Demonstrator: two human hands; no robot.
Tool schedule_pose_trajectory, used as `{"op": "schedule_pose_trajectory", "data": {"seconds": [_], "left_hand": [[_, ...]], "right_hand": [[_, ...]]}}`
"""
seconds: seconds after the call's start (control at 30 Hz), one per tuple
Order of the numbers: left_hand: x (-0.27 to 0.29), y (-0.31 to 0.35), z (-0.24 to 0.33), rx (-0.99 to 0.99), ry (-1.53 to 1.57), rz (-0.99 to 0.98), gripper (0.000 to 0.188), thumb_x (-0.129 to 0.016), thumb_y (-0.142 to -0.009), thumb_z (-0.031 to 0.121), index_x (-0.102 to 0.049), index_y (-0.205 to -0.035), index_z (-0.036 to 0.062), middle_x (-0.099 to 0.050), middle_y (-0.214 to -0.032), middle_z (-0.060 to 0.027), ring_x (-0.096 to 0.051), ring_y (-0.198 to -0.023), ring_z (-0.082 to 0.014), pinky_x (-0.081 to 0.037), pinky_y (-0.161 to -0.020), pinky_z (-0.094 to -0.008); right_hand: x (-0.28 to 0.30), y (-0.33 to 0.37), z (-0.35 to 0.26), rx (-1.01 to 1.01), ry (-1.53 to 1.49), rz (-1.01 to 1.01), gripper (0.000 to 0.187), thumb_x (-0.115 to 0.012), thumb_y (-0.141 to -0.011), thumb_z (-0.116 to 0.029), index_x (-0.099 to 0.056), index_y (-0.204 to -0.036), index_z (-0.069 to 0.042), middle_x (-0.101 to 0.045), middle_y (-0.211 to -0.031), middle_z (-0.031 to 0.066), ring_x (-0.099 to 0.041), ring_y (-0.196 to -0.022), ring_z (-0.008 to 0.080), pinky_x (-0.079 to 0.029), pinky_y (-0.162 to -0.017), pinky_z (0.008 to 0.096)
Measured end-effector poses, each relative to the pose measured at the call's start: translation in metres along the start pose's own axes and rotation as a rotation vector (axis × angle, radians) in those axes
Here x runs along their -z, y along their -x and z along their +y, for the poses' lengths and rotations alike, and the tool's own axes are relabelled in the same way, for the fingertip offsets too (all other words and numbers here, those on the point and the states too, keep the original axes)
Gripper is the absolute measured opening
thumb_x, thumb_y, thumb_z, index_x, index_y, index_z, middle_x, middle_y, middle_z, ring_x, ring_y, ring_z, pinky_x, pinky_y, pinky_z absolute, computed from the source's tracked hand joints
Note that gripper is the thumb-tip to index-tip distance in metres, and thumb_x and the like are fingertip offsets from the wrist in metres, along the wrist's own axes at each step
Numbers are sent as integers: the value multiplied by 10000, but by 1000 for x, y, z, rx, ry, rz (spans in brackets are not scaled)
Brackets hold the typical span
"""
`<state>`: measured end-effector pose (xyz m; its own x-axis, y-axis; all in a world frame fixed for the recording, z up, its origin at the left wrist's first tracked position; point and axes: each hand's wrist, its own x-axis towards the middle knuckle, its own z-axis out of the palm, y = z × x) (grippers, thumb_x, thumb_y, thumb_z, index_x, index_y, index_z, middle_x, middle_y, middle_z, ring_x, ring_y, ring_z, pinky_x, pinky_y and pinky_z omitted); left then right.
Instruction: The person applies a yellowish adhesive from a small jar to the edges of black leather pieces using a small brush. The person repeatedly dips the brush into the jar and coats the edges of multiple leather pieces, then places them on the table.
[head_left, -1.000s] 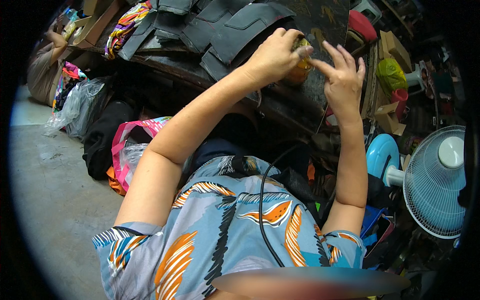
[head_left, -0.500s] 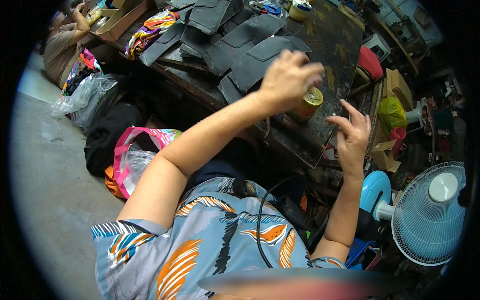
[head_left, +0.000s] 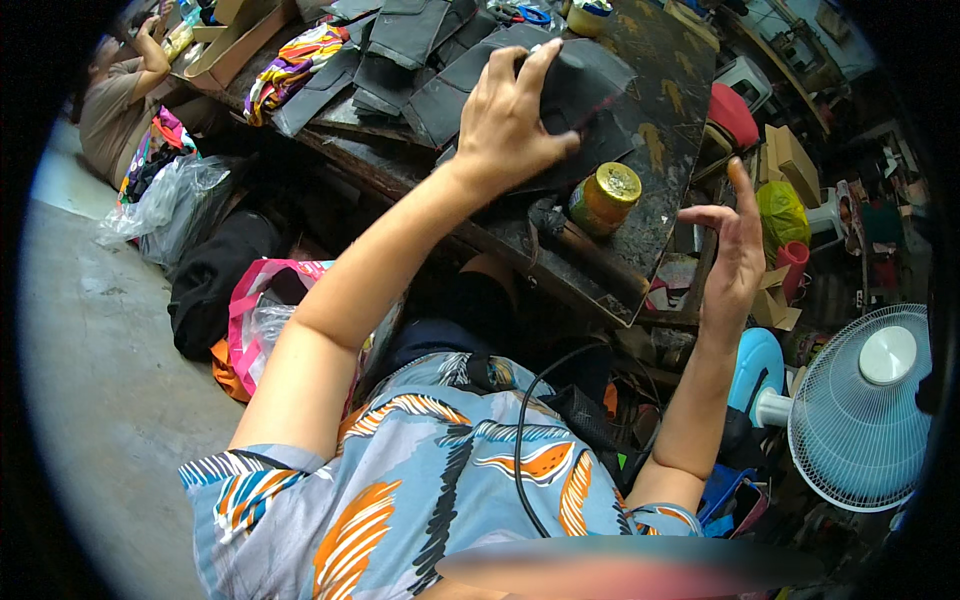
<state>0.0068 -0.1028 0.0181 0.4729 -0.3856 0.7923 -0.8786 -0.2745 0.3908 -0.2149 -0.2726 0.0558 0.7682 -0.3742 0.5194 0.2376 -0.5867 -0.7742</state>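
Note:
My left hand (head_left: 510, 125) is over a stack of black flat leather-like pieces (head_left: 590, 85) on the dark table. Its fingers are spread, with the thumb pointing right; whether the fingertips touch the top piece is hard to tell. My right hand (head_left: 735, 245) is raised off the table's right edge, index finger stretched up and thumb pointing left, with nothing in it. Between the two hands stands a jar with a yellow lid (head_left: 618, 182). A dark cylindrical tool (head_left: 590, 255) lies in front of the jar near the table edge.
More black pieces (head_left: 405, 30) and a colourful cloth (head_left: 300, 65) lie on the worn table (head_left: 665, 60). A white fan (head_left: 860, 410) stands at the right. Bags, including a pink-edged one (head_left: 265, 300), sit at the left. Another person (head_left: 120, 100) is at the far left.
My left hand has moved left and away from the jar, leaving the jar in full view. My right hand has shifted slightly right, its index finger straighter. The top black piece looks shifted.

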Motion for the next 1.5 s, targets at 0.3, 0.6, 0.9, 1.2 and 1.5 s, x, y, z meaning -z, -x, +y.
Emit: {"op": "schedule_pose_trajectory", "data": {"seconds": [0.3, 0.6, 0.9, 1.2, 1.5], "left_hand": [[50, 88, 71, -20, 359, -121, 1190, -917, -665, 302, -181, -1557, 23, -409, -1351, -220, -530, -1191, -371, -472, -992, -419], [56, 80, 54, 1041, 1337, -453, 441, -733, -900, 253, -576, -1219, -8, -686, -1031, -88, -688, -877, -148, -568, -783, -273], [61, 80, 46, 1057, 1423, -506, 428, -742, -868, 144, -572, -1231, -5, -689, -1035, -108, -694, -844, -149, -579, -778, -295], [71, 76, 50, 1065, 1435, -522, 477, -752, -827, 134, -578, -1248, -9, -694, -1032, -86, -689, -860, -143, -568, -796, -281], [75, 72, 57, 1065, 1409, -539, 500, -758, -803, 155, -593, -1244, -13, -700, -1037, -91, -692, -853, -144, -567, -803, -280]], "right_hand": [[-72, -18, 7, -236, -599, 62, 907, -588, -950, 44, 47, -1587, -79, -656, -1116, 206, -664, -960, 170, -562, -839, 294], [-84, 5, 4, -266, -410, -148, 867, -622, -952, -10, -49, -1597, -98, -674, -900, 78, -619, -737, 69, -514, -671, 197], [-36, -12, 18, -231, -429, -186, 497, -459, -921, -20, -558, -1407, -48, -603, -1093, 38, -553, -770, 66, -469, -677, 211], [-34, -6, 16, -345, -583, -197, 547, -494, -877, -21, -538, -1422, -37, -607, -1069, 39, -522, -757, 71, -468, -683, 227], [-38, -1, 24, -315, -454, -194, 545, -480, -885, -7, -575, -1412, -112, -599, -1032, 0, -502, -694, 46, -416, -606, 187]]}}
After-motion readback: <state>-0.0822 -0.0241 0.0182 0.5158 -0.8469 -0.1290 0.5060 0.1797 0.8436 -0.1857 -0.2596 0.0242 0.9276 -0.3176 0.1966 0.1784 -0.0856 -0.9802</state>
